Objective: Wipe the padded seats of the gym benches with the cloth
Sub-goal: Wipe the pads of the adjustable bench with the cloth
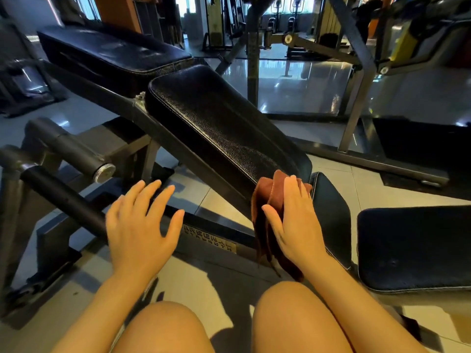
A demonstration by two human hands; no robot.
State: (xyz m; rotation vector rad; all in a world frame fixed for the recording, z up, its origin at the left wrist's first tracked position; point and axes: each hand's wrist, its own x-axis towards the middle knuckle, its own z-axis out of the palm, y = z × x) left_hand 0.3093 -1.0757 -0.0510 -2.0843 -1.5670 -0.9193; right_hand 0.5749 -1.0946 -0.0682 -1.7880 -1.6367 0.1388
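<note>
A pale tiled floor (pixel 224 205) is stretching under the machines, glossier and reflecting light farther back. At the left, a dark steel frame (pixel 63 200) is resting on the floor, with a thick cylindrical roller (pixel 74 151) ending in a shiny metal cap (pixel 104 172). A low rail is carrying a worn brass-coloured nameplate (pixel 209 240) whose lettering is too blurred to read. Grey angled uprights of another machine (pixel 356 103) are standing at the right. Far behind, more exercise equipment (pixel 293 24) is showing in silhouette against bright windows (pixel 285 6).
</note>
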